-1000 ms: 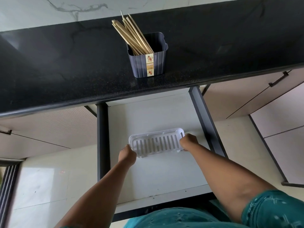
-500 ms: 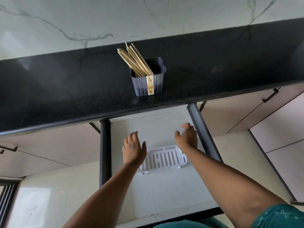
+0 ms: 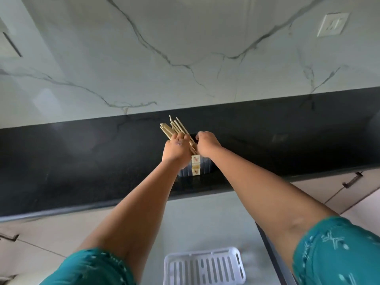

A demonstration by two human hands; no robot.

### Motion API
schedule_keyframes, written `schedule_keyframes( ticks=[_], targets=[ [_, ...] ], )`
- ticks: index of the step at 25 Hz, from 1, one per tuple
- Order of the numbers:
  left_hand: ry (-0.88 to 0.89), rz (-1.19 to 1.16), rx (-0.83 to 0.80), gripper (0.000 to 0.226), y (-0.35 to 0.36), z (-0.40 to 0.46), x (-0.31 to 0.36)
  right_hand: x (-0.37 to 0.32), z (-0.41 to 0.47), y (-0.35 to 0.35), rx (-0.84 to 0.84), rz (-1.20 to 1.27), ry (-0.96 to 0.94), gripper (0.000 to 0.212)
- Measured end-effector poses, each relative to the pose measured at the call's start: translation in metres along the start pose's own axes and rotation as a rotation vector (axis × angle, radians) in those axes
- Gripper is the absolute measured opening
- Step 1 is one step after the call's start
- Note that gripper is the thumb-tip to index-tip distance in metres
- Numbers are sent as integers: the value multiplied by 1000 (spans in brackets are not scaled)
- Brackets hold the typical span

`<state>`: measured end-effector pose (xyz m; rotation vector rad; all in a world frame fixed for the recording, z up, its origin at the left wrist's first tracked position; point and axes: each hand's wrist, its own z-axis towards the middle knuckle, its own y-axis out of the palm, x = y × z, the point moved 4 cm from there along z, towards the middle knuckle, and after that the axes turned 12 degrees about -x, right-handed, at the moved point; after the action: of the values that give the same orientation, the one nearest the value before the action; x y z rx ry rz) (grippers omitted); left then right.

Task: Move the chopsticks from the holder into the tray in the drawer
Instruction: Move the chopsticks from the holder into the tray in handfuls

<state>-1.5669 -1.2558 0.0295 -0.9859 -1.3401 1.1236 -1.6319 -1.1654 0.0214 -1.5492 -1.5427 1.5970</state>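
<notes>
Several pale wooden chopsticks (image 3: 172,128) stick up out of a dark ribbed holder (image 3: 202,166) on the black countertop (image 3: 82,161). My left hand (image 3: 176,150) is closed around the bundle just above the holder's rim. My right hand (image 3: 206,144) rests on the holder's top right edge, fingers curled over it. The holder is mostly hidden behind both hands; its labelled front shows below them. The white slotted tray (image 3: 203,266) lies empty in the open drawer (image 3: 205,219) near the bottom of the view.
A marbled white wall with a socket plate (image 3: 332,24) rises behind the counter. The drawer's dark right rail (image 3: 273,258) runs beside the tray. Closed cabinet fronts with dark handles (image 3: 352,179) flank the drawer on both sides.
Both hands left the tray in the drawer and rose to the holder. The left hand has taken hold of the chopsticks and the right has settled on the holder. The view tilted upward.
</notes>
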Motion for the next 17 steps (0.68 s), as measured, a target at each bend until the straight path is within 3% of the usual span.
schedule_keyframes(
  ticks=[4, 8, 17],
  targets=[
    [-15, -198, -112, 26, 24, 16, -17, -8, 34, 11, -317, -350, 70, 43],
    [-27, -233, -113, 24, 26, 18, -24, -6, 50, 18, -402, -436, 9, 36],
    [27, -138, 18, 33, 13, 9, -9, -4, 42, 7, -181, -296, -14, 24]
  ],
)
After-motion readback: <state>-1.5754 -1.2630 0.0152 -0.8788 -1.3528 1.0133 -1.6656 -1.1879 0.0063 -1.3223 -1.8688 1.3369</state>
